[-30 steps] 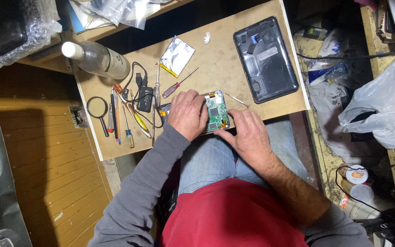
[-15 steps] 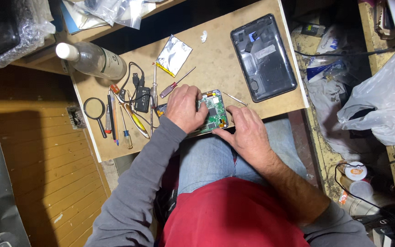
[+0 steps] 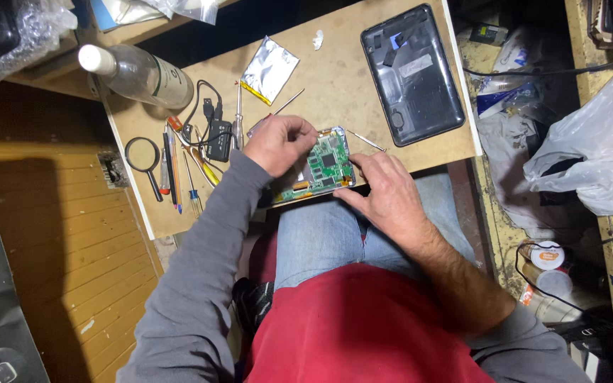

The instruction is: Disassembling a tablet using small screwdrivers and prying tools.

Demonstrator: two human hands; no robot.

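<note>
A green circuit board in a pale frame lies at the near edge of a small wooden work board, between a person's two hands. The left hand hovers over its far left corner, fingers curled together as if pinching something small, though the view is too coarse to tell what. The right hand rests at the board's near right corner, fingers pressed flat and close together against its edge. The circuit board carries dark chips and orange ribbon strips. A black rear casing lies far right; screwdrivers and a magnifying glass sit left.
</note>
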